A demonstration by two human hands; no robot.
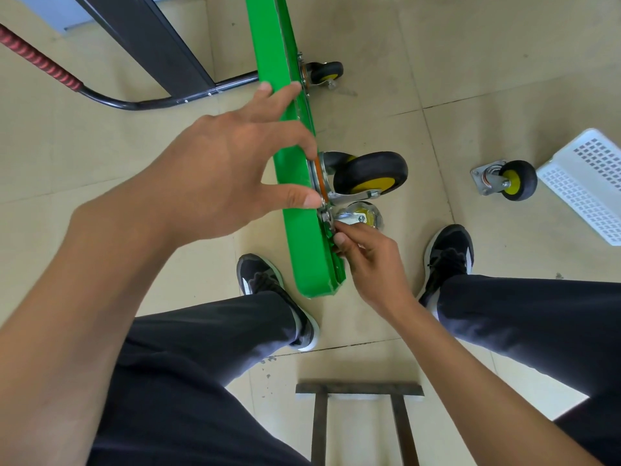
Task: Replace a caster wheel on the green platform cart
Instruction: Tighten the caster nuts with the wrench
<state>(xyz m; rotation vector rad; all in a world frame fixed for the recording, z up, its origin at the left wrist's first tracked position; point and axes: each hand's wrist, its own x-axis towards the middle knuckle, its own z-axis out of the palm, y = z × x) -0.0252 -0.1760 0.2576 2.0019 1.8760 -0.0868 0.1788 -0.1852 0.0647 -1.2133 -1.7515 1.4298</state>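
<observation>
While the green platform cart (295, 183) stands on its edge on the tiled floor between the person's shoes, the work is at the caster nearest them.
Step in hand: by my reading, fixing the mounted caster wheel (369, 174) to the cart's underside by its plate fasteners.
Left hand (218, 169): fingers spread over the cart's edge, thumb and forefinger pinching the caster's mounting plate against the deck.
Right hand (366, 250): fingertips curled and pinching a small fastener at the plate's lower corner; the part itself is too small to name.
Doing it well: hold the plate square to its holes, start the thread by fingers without forcing, and keep the cart from tipping.
Spare caster (507, 179): lies on the floor, well apart to the right.
White basket (588, 186): perforated, beside the spare caster; its contents cannot be seen.
Far caster (322, 74): mounted further along the cart.
</observation>
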